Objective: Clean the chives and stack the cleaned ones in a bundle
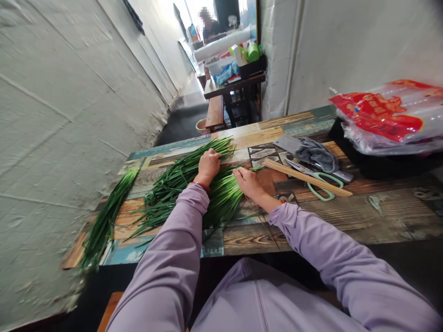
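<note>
Green garlic chives (pixel 173 177) lie in a large loose heap on the wood-patterned table (pixel 249 240). My left hand (pixel 209 165) is closed over chives near their pale stem ends at the far side. Just right of it, my right hand (pixel 248 182) pinches the stem ends of a nearer bunch of chives (pixel 223 198); its fingertips are partly hidden. A few thin brown sticks (pixel 265 223) slant down from below my right hand; whether it grips them I cannot tell. At the table's left end lies a separate bunch of chives (pixel 112 216).
Right of my hands lie bamboo skewers (pixel 308 177) across green-handled scissors (pixel 325 186), a cleaver (pixel 287 144) and a grey cloth (pixel 316 154). A red-and-clear plastic bag (pixel 387 115) stands farther right. A wall (pixel 51 138) borders the left. Beyond, a person (pixel 209 27) is near a cluttered table (pixel 235 83).
</note>
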`<state>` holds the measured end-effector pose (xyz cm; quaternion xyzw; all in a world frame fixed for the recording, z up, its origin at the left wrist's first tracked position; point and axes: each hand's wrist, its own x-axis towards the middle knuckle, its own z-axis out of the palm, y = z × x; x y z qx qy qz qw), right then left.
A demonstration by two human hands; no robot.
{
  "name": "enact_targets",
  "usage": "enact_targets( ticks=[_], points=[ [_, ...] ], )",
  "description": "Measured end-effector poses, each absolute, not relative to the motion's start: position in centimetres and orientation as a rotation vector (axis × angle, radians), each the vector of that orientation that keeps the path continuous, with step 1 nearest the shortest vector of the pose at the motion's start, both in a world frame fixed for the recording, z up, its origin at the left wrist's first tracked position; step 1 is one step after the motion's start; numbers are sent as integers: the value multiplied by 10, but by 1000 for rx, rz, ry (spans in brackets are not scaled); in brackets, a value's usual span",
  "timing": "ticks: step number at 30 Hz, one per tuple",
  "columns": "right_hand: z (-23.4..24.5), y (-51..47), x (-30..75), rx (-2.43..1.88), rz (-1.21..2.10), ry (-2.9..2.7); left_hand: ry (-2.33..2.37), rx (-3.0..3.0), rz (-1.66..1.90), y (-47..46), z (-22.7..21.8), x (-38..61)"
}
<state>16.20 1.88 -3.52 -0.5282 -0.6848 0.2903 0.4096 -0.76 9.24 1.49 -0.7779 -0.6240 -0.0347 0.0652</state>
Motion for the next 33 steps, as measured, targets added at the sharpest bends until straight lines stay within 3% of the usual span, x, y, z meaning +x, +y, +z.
enact_targets(
  ticks=[18, 25, 33],
  points=[
    [-34, 19, 163, -1337, 733, -1738, -1757, -2361, -62, 93, 18, 1],
    [-36, 18, 163, -1291, 735, -1724, -1881, -2525, -518, 84, 18, -12],
    [-32, 11, 166, -1167, 720, -1645, -2194, -2771, -1412, 33, 19, -10]
  ],
)
